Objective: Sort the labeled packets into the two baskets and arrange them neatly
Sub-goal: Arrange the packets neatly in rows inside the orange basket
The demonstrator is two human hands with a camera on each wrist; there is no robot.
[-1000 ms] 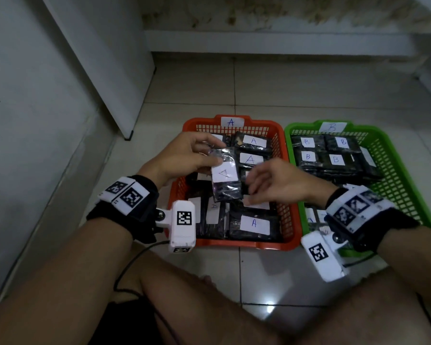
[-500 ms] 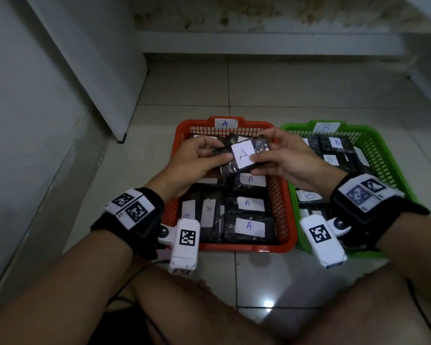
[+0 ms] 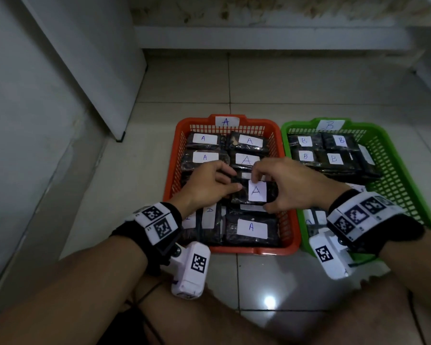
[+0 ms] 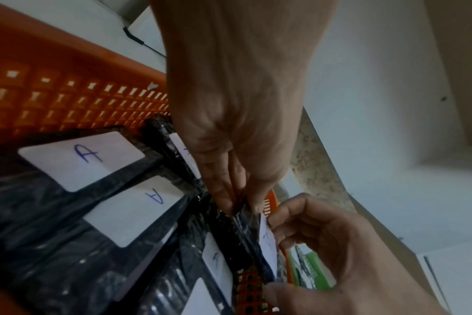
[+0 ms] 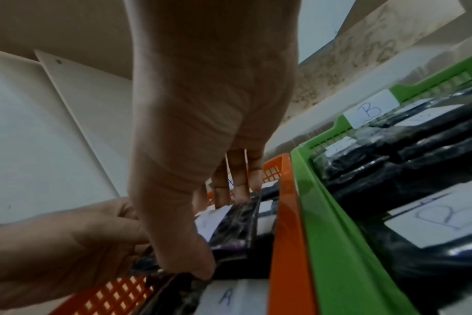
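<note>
1. A flat black plastic-wrapped packet with a white "A" label [image 3: 255, 192] sits over the middle of the orange slatted plastic basket [image 3: 171, 180], atop other black packets.
2. The left hand [image 3: 209, 188] grips the packet's left edge, fingers [image 4: 224, 198] pinched on the wrap; the right hand [image 3: 289, 185] clasps its right side, thumb under the near edge, fingers curled over the far edge.
3. Hands hide the packets beneath; two labels near the basket's front-left corner are hard to read.
4. Right of the orange basket, touching it, a green slatted plastic basket [image 3: 406, 155] holds black packets labelled "B"; its near part is hidden behind the right wrist.
5. Both baskets stand on pale floor tiles [image 3: 284, 83].
</note>
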